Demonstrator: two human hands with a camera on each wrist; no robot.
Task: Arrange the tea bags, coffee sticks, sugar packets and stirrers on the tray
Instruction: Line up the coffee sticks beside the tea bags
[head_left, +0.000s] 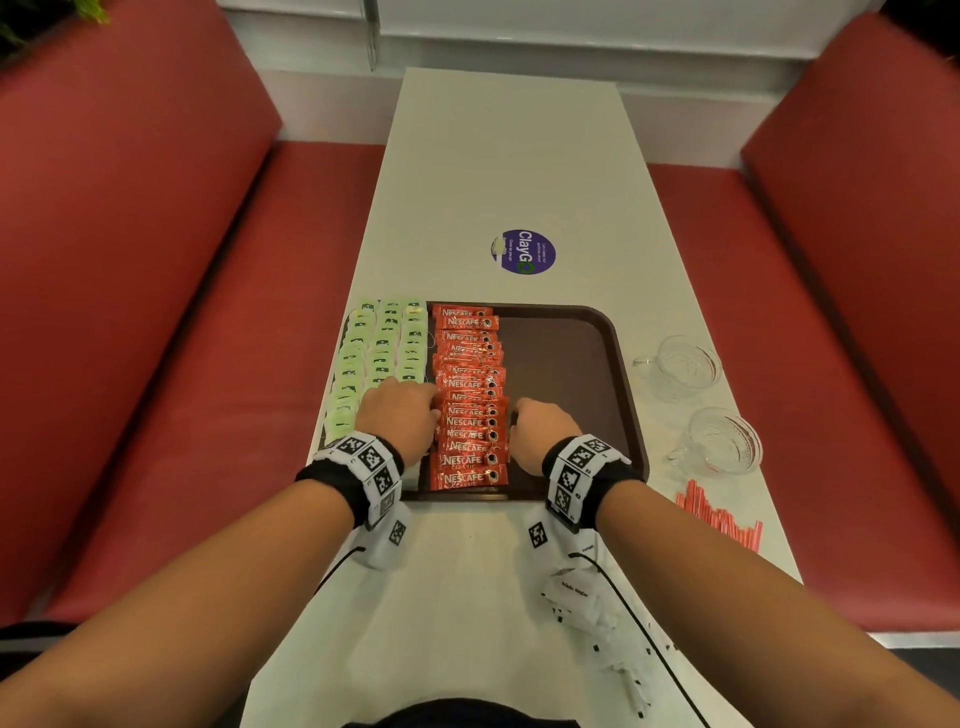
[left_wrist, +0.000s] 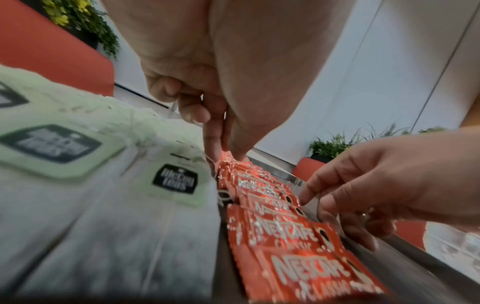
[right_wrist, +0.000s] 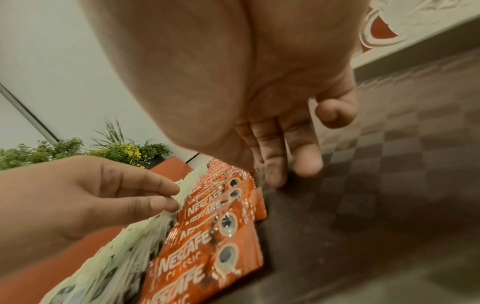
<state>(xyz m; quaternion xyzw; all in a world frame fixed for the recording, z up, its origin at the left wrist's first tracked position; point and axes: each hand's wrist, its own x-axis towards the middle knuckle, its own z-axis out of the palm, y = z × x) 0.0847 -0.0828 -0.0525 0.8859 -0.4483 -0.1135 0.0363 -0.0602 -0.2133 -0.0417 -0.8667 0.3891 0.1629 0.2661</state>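
Note:
A brown tray (head_left: 571, 364) lies on the white table. Green tea bags (head_left: 384, 348) fill its left side in columns. Beside them a column of red Nescafe coffee sticks (head_left: 467, 384) overlaps from far to near. My left hand (head_left: 428, 408) touches the column's left edge with straight fingers (left_wrist: 215, 144), between tea bags (left_wrist: 174, 181) and sticks (left_wrist: 283, 232). My right hand (head_left: 519, 415) touches the sticks' right ends with straight fingers (right_wrist: 275, 170); the sticks (right_wrist: 207, 232) lie between both hands. White sugar packets (head_left: 597, 613) and red stirrers (head_left: 719, 514) lie on the table off the tray.
Two glass cups (head_left: 680, 366) (head_left: 722, 441) stand right of the tray. A purple round sticker (head_left: 527, 252) sits beyond it. Red benches (head_left: 156, 312) flank the narrow table. The tray's right half shows bare brown surface (right_wrist: 376, 185).

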